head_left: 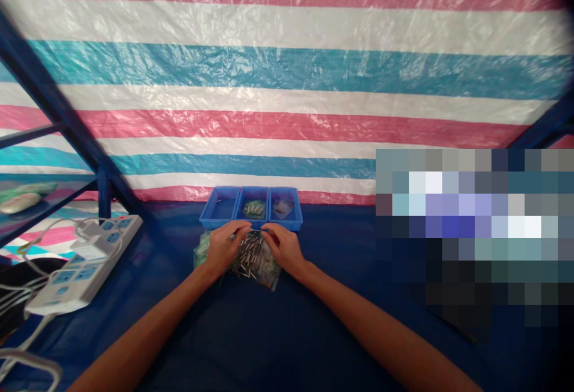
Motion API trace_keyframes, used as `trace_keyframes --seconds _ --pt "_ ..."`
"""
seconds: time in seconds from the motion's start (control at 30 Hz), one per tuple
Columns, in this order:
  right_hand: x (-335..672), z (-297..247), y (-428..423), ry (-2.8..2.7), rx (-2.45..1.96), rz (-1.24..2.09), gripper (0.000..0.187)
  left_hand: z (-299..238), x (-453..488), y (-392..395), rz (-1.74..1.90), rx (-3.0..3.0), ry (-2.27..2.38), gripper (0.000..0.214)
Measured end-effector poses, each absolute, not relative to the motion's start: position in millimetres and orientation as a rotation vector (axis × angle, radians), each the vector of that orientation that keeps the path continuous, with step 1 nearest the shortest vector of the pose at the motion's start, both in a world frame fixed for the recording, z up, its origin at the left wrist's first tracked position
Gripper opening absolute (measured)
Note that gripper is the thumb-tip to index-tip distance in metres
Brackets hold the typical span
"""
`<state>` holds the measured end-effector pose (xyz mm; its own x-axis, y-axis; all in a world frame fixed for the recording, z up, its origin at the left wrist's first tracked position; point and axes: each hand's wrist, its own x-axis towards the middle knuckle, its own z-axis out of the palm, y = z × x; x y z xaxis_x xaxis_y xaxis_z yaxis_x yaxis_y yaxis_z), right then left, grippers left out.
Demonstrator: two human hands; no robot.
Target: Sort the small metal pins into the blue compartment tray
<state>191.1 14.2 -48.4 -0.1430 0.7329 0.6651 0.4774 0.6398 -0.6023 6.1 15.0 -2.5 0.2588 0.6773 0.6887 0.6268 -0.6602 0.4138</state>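
My left hand [224, 247] and my right hand [284, 248] face each other just in front of the blue trays. Both are closed in a pinch, fingertips a short way apart. Something thin and small seems to span the gap between them, too small to name. Below the fingers lies a heap of thin metal pins [249, 256]. A clear plastic bag [268, 271] lies by the heap under my right hand. Greenish plastic bags [201, 250] stick out to the left of my left hand, partly hidden by it.
Behind my hands stands a blue three-part tray [218, 205]; its middle compartment holds small metal pieces [254, 208], its right one small bags [283, 207]. A white power strip [85, 269] with cables lies left. Striped sheeting hangs behind the dark blue table [341, 248]. The right side is pixelated.
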Motion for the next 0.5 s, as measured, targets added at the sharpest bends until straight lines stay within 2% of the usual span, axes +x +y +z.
trace_keyframes --seconds 0.5 --pt "191 -49 13 -1.880 -0.921 0.287 0.018 -18 -1 14 1.505 2.565 1.162 0.015"
